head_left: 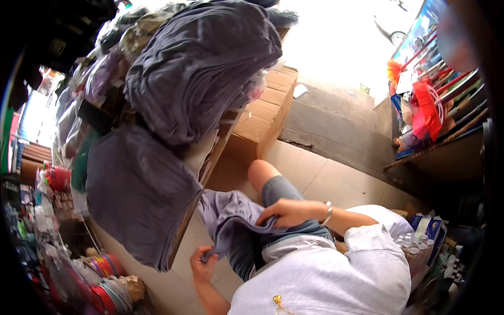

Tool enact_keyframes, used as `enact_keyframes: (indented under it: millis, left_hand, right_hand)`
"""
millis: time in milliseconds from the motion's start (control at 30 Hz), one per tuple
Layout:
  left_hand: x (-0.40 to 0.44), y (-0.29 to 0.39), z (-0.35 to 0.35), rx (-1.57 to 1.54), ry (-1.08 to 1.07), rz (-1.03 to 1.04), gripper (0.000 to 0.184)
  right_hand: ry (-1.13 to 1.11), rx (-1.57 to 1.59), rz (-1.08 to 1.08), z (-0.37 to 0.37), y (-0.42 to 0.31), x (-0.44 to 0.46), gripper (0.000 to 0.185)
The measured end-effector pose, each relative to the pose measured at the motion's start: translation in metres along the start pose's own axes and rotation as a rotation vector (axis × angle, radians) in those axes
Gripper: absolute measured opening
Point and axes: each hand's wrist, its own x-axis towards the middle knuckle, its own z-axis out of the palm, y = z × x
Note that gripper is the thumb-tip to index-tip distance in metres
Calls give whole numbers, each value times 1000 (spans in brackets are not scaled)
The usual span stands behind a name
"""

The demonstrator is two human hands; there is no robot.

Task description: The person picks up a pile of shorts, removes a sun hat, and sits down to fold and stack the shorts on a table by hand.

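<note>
A grey-purple piece of cloth (233, 206) lies bunched across my lap. My left hand (202, 263) pinches its lower left edge beside my knee. Over my thigh, my right hand (286, 212) has its fingers closed on the cloth's right side; a silvery band circles that wrist. In front of me, a flat stack of similar cloth (139, 191) drapes over the table edge. Behind it rises a large folded pile of the same cloth (202, 63). The cloth on my lap touches or comes very near the flat stack's corner; I cannot tell which.
A brown cardboard box (270, 107) stands beyond the wooden table edge (210, 170). Plastic-wrapped goods (102, 79) crowd the back left. Spools of cord (105, 265) sit at lower left. Red goods and poles (428, 110) fill a rack on the right, near a step (331, 128).
</note>
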Motion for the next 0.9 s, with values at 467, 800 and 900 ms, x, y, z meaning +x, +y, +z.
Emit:
enact_keyframes:
  millis: [467,800,900]
  left_hand:
    - [-3,-91,78,120,-254,-632,32]
    - [30,-80,92,262,-315,-768,35]
    - [31,-81,94,232,-309,-820,38]
  right_hand:
    - [358,-147,-74,32,153,30,38]
    - [373,42,-84,12,151,29,37]
    - [357,84,-61,9,150,30,34]
